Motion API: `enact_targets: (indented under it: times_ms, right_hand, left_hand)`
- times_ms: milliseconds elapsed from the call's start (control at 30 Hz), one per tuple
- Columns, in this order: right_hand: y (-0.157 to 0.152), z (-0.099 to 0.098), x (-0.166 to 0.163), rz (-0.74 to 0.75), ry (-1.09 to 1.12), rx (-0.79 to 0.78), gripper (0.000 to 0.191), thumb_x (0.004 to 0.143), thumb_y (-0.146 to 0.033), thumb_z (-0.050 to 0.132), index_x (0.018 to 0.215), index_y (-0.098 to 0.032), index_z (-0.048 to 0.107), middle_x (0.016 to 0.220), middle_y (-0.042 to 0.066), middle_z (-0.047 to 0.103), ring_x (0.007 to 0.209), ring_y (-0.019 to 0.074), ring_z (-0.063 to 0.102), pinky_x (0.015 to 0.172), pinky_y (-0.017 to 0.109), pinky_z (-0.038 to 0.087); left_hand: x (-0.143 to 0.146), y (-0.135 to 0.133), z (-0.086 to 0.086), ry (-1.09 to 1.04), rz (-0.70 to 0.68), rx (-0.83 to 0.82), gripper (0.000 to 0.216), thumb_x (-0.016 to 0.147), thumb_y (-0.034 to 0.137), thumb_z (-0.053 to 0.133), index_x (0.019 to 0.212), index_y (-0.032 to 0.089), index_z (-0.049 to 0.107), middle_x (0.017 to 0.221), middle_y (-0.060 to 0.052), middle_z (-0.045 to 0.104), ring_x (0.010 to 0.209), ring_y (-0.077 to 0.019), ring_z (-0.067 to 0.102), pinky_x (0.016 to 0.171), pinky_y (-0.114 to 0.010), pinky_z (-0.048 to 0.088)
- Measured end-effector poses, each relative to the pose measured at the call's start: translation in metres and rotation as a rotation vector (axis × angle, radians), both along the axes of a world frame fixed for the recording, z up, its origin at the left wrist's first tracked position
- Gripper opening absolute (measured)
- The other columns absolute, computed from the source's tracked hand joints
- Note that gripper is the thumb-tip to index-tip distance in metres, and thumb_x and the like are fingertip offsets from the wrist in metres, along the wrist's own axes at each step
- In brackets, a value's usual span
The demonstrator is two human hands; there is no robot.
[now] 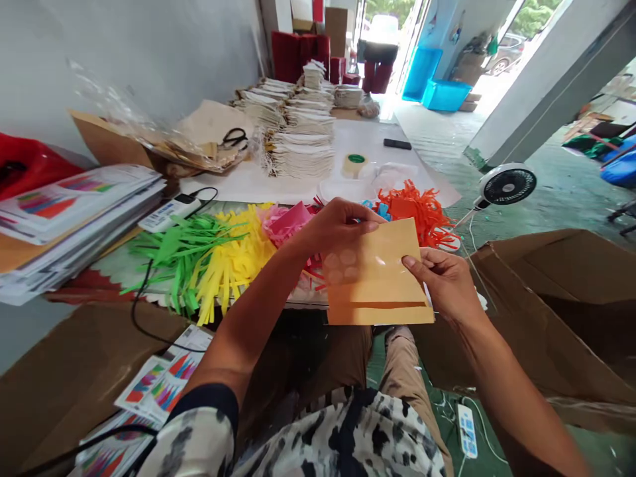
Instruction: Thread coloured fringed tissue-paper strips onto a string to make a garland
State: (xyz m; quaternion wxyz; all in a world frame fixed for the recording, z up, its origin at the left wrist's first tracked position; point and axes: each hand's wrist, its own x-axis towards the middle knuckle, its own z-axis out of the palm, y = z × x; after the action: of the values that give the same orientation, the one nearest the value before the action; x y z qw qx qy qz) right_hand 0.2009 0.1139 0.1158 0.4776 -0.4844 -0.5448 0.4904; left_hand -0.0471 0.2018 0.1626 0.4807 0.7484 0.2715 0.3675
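I hold a flat orange-tan plastic packet (377, 278) in front of me with both hands. My left hand (335, 228) pinches its top left edge; fingertips show through the film. My right hand (447, 281) grips its right side, thumb on the front. Just beyond the packet, piles of cut paper fringe lie on the table: green (181, 255), yellow (236, 258), pink (288, 222) and orange (417, 209).
A stack of printed colour sheets (74, 218) sits at left, more sheets (159, 384) on a cardboard box below. Stacked paper bags (298, 132), scissors (234, 138), a tape roll (354, 164) and a phone (397, 144) lie farther back. A small fan (507, 185) and an open carton (556, 305) stand right.
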Motion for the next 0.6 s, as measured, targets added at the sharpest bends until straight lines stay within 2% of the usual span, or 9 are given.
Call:
enact_targets:
  times_ms: [167,267,367,433,600]
  right_hand:
    - [-0.005,0.013,0.008,-0.046,-0.104,0.209,0.036,0.088,-0.048,0.082,0.119,-0.030,0.080,0.110,0.003,0.081,0.095,0.0194,0.075,0.081,0.031,0.062]
    - [-0.006,0.019,0.012,-0.121,-0.261,0.310,0.030,0.090,-0.044,0.081,0.115,-0.029,0.081,0.103,0.003,0.080,0.087,0.0171,0.073,0.078,0.030,0.060]
    - [-0.009,0.021,0.012,-0.174,-0.419,0.399,0.018,0.092,-0.039,0.079,0.104,-0.027,0.082,0.095,0.002,0.080,0.081,0.0170,0.072,0.077,0.032,0.059]
    - [-0.011,0.021,0.010,-0.192,-0.512,0.500,0.013,0.093,-0.034,0.077,0.103,-0.028,0.082,0.098,0.002,0.081,0.086,0.0181,0.073,0.081,0.035,0.059]
    - [-0.011,0.008,0.006,-0.254,-0.697,0.837,0.016,0.096,-0.024,0.073,0.107,-0.030,0.082,0.107,0.005,0.082,0.097,0.0201,0.076,0.087,0.037,0.059]
  left_hand:
    - [0.018,-0.007,0.000,0.173,0.034,0.220,0.025,0.091,0.027,0.065,0.103,0.019,0.086,0.091,-0.003,0.083,0.082,-0.0133,0.071,0.073,-0.024,0.051]
    - [0.024,-0.015,0.003,0.278,0.039,0.319,0.026,0.092,0.024,0.063,0.104,0.021,0.086,0.086,0.000,0.082,0.077,-0.0122,0.070,0.071,-0.025,0.048]
    - [0.027,-0.022,0.005,0.329,0.024,0.349,0.027,0.092,0.022,0.062,0.103,0.023,0.086,0.089,0.000,0.083,0.076,-0.0115,0.069,0.070,-0.025,0.046]
    - [0.026,-0.024,0.004,0.351,0.023,0.362,0.027,0.093,0.021,0.061,0.103,0.024,0.086,0.094,-0.001,0.084,0.076,-0.0117,0.070,0.070,-0.026,0.046]
    - [0.023,-0.024,0.000,0.382,0.053,0.341,0.025,0.093,0.022,0.062,0.099,0.022,0.086,0.090,-0.003,0.083,0.078,-0.0135,0.071,0.070,-0.026,0.047]
